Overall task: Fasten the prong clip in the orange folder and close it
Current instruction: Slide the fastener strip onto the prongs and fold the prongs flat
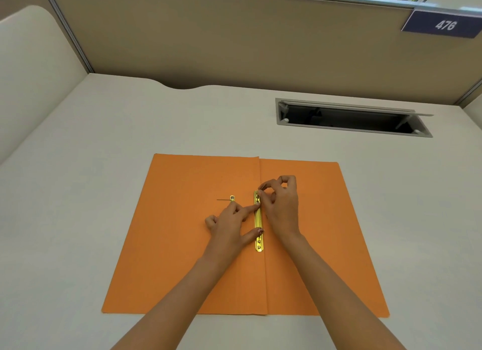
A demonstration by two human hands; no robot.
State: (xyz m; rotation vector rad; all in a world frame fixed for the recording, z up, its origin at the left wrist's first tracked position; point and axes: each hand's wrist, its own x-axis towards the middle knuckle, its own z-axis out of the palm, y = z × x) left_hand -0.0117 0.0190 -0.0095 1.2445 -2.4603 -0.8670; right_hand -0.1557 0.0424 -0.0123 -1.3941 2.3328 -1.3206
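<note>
Lying open at lower centre of the frame, the orange folder (pixel 182 245) is still waiting to be closed. Its brass prong clip (pixel 258 222) is sitting along the fold, seemingly mid-fastening: the right hand (pixel 283 208) is pinching its upper end, while the left hand (pixel 229 227) is pressing the bar flat with spread fingers, gripping nothing. A small loose metal piece (pixel 232 198) is lying just left. Underneath is stretching a cream desk (pixel 104 141), with a cable hatch (pixel 352 118) and beige partition (pixel 234 36) above

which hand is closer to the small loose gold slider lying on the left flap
Left. The left hand has a fingertip just below the slider, nearly touching it; the right hand is off to its right, at the prong clip bar's top end.
</note>
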